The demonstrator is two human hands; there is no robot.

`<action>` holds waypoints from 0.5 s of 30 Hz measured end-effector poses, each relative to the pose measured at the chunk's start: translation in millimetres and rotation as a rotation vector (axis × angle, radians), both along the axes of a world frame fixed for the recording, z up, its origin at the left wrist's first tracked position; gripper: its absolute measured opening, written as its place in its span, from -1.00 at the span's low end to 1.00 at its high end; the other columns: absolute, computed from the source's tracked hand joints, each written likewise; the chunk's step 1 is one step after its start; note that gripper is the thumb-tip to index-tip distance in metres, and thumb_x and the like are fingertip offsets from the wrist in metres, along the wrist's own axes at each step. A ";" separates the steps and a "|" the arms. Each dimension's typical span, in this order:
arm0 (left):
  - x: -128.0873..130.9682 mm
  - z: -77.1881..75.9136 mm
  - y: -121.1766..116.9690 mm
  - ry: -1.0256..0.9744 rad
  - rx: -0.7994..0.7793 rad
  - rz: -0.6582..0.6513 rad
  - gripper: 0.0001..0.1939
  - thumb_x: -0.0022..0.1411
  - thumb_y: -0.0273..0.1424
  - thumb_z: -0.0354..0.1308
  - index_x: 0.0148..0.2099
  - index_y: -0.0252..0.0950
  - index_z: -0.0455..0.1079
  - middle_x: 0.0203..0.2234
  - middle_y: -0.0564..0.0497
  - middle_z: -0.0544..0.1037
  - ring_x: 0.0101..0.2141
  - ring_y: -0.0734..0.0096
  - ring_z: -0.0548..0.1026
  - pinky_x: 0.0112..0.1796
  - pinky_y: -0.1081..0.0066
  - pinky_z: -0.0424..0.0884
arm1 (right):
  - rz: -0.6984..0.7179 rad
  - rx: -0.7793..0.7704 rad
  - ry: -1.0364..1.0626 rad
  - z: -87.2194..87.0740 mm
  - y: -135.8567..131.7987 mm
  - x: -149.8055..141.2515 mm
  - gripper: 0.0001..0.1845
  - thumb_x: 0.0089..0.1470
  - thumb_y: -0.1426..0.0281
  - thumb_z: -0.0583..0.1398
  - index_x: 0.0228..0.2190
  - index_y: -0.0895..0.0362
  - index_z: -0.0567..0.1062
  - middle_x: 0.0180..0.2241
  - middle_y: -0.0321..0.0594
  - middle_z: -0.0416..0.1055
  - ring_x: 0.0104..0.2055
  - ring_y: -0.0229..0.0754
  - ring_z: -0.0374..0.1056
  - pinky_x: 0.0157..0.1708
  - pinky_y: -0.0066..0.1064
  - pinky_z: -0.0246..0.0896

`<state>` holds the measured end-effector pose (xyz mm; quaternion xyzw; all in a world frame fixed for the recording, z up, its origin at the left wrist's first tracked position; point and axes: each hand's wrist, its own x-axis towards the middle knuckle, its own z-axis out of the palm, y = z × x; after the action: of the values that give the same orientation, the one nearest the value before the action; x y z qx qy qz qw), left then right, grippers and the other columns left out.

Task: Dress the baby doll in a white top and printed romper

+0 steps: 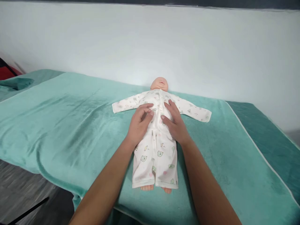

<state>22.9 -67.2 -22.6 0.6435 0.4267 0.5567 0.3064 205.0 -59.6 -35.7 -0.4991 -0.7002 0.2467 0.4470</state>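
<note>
A baby doll (160, 83) lies on its back, its head toward the wall and its toes toward me. It wears a white printed long-sleeved top (157, 120) with buttons down the front and matching trousers (165, 156). Both sleeves are stretched out sideways, and no doll hands show at the cuffs. My left hand (142, 120) rests at the left side of the top with fingers bent and apart. On the other side of the chest, my right hand (174, 122) lies on the fabric with its fingers spread. Neither hand grips anything that I can see.
A green blanket (70, 125) covers the surface under the doll, with wrinkles on the left. Behind it stands a white wall (150, 43). Grey floor (21, 184) shows below the left front edge, with a thin black rod (30, 211). Something red (7, 72) is at far left.
</note>
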 end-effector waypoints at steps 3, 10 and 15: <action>-3.5 -5.4 3.6 0.127 0.097 0.092 -0.88 0.35 -0.35 0.08 -0.25 -0.20 0.41 -0.09 -0.02 0.56 0.01 0.29 0.45 0.08 0.23 0.34 | -0.003 0.016 -0.012 1.0 -0.5 -0.5 -0.37 0.23 0.08 0.16 0.29 -0.15 0.28 0.45 -0.42 -0.10 0.51 -0.05 -0.29 0.46 0.01 -0.32; -11.4 -6.1 -5.6 0.272 0.113 0.168 -0.55 0.39 -0.28 0.01 -0.57 -0.26 0.24 -0.64 0.09 0.30 -0.49 0.44 0.28 -0.37 0.36 0.22 | -0.010 0.010 -0.008 1.4 -0.4 -1.1 -0.37 0.23 0.10 0.16 0.30 -0.16 0.27 0.45 -0.42 -0.08 0.51 -0.06 -0.27 0.46 0.00 -0.31; -13.4 -9.0 -10.4 0.252 -0.017 0.195 -0.49 0.36 -0.21 0.04 -0.63 -0.27 0.21 -0.74 0.14 0.10 -0.61 0.52 0.13 -0.50 0.39 0.08 | -0.005 0.025 -0.016 0.4 -1.1 -0.4 -0.39 0.24 0.08 0.15 0.29 -0.20 0.26 0.45 -0.45 -0.08 0.51 -0.05 -0.26 0.46 0.03 -0.29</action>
<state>9.5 -77.6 -31.6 0.6612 0.5271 0.4948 0.2003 204.6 -60.6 -35.3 -0.4972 -0.7057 0.2328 0.4480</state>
